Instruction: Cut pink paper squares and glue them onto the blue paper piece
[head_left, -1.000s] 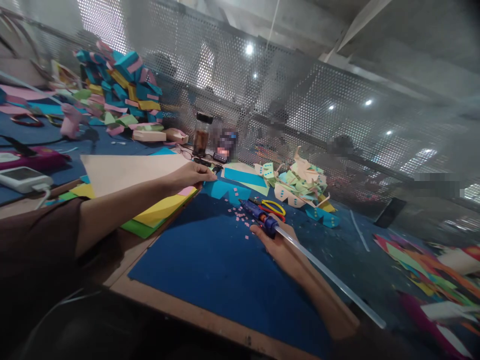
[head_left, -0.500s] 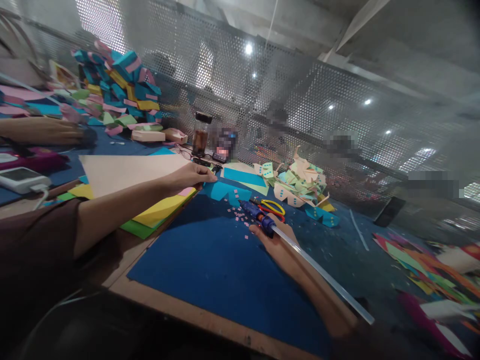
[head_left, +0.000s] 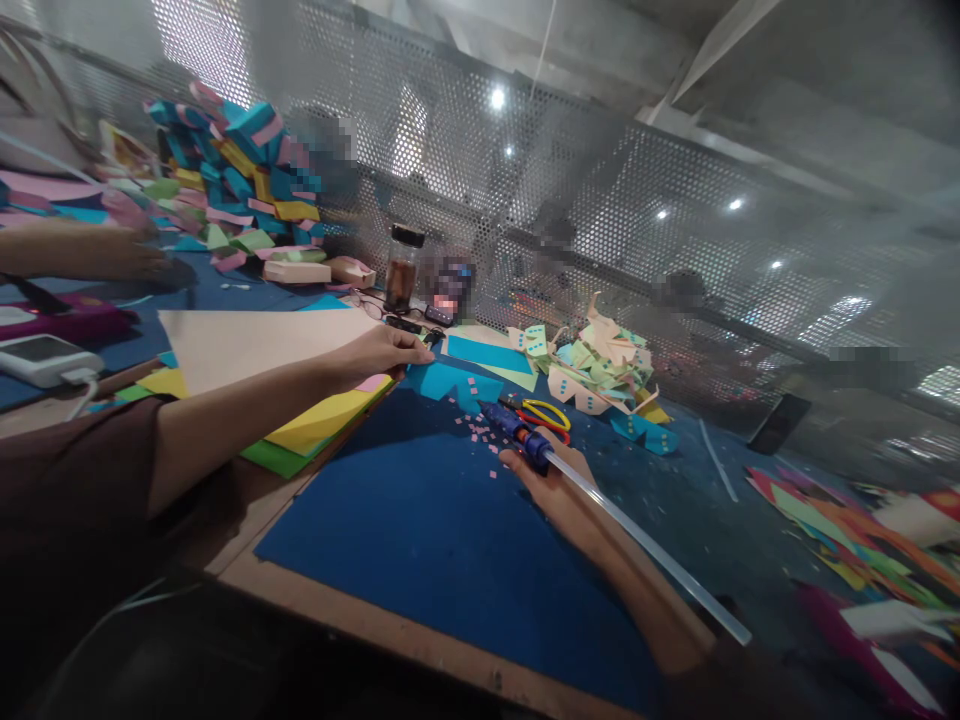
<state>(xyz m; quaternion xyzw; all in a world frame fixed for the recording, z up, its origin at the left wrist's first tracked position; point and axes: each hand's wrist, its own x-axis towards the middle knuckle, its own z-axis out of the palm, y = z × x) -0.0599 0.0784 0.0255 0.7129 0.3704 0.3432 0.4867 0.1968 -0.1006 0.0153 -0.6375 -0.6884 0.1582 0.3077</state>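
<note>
My left hand point(head_left: 396, 350) is closed, with its fingertips pinching the left end of a blue paper piece point(head_left: 442, 380) that lies on the blue table covering. A few small pink squares show on that paper. Wrapped in my right hand point(head_left: 555, 468) is a dark blue glue gun point(head_left: 517, 432), its nozzle close to the paper's right part. A long clear glue stick point(head_left: 652, 548) juts from the gun's back end toward me. Tiny pink paper squares point(head_left: 480, 432) lie scattered beside the nozzle. Scissors point(head_left: 546, 412) with yellow and red handles rest just behind the gun.
Coloured sheets point(head_left: 322, 420) lie under my left forearm. A dark-lidded jar point(head_left: 403, 268) stands at the back. Folded paper pieces point(head_left: 600, 360) are heaped right of centre, blue and pink ones point(head_left: 247, 180) at back left. Another person's hand point(head_left: 112, 250) is at far left.
The other person's hand at the far left has shifted slightly. My two hands, the glue gun and the blue paper look almost unmoved.
</note>
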